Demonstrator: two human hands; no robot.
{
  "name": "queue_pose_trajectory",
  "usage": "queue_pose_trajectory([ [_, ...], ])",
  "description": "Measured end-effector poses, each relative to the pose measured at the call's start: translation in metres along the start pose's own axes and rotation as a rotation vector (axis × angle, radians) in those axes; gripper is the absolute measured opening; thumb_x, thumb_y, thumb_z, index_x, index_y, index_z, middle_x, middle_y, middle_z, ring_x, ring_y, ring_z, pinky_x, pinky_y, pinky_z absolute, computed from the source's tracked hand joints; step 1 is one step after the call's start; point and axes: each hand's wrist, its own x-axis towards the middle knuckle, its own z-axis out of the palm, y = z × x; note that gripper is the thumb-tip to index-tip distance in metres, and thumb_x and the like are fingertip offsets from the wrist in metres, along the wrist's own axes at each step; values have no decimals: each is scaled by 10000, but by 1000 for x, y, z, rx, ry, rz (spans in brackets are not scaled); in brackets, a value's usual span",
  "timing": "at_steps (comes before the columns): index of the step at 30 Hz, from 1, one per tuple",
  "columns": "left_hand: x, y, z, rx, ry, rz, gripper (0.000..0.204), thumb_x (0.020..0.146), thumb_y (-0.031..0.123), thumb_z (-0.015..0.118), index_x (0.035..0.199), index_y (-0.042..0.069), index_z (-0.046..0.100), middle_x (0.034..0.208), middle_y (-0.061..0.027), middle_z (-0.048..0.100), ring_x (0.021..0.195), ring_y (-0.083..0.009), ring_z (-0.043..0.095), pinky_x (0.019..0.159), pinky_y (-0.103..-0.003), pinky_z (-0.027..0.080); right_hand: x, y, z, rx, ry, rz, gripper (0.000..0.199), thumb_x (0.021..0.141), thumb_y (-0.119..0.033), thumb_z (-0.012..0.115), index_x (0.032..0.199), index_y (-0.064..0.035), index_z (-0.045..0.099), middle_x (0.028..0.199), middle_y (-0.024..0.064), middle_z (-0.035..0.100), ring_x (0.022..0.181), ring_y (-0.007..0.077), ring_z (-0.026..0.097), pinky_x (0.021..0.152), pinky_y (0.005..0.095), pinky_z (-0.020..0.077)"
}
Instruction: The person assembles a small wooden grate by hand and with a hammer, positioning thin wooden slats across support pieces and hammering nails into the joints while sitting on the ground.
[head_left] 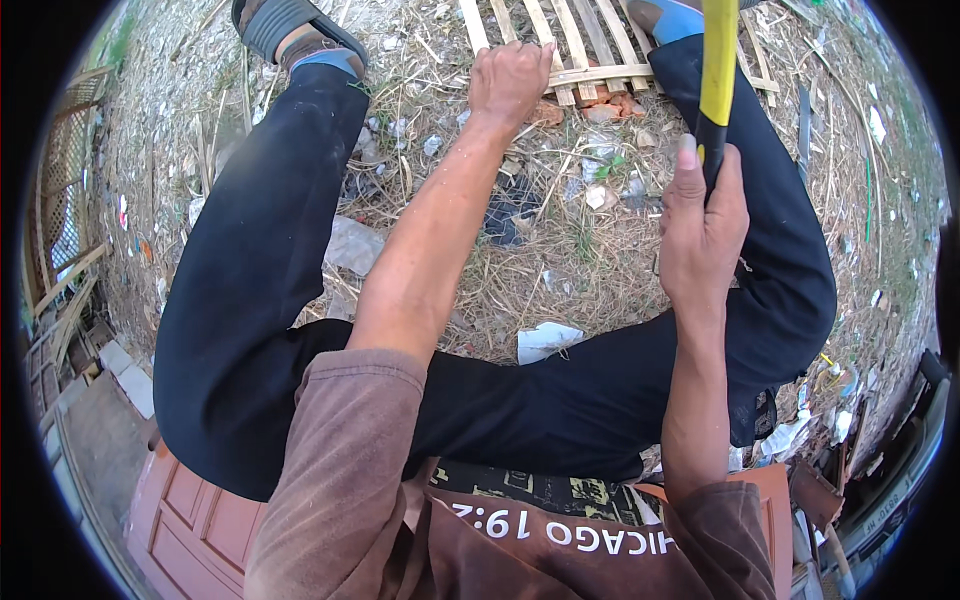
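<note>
Ground [560, 270], lettered shirt [540, 570], yellow handle [718, 65]

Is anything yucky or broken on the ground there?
Yes! A crumpled white scrap lies between the person's legs, like dropped litter. Jagged orange chunks lie by the wooden slats, near the left hand; they look odd because they resemble smashed brick.
</note>
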Motion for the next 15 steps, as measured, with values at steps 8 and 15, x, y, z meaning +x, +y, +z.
queue_pose_trajectory([
  [8,3,1,6,-18,2,-3,367,985,313,569,756,59,703,717,-142,679,632,-327,652,692,-461,510,-4,72,21,-377,-117,148,236,1035,-260,518,1027,-25,504,653,198,568,605,394,617,554,462,430],
  [15,1,8,0,-28,25,0,384,991,313,559,734,61,689,699,-133,672,632,-319,647,712,-469,508,-9,66,20,-62,88,-34,239,1035,-237,537,979,-9,489,597,158,522,508,317,543,506,429,393],
])
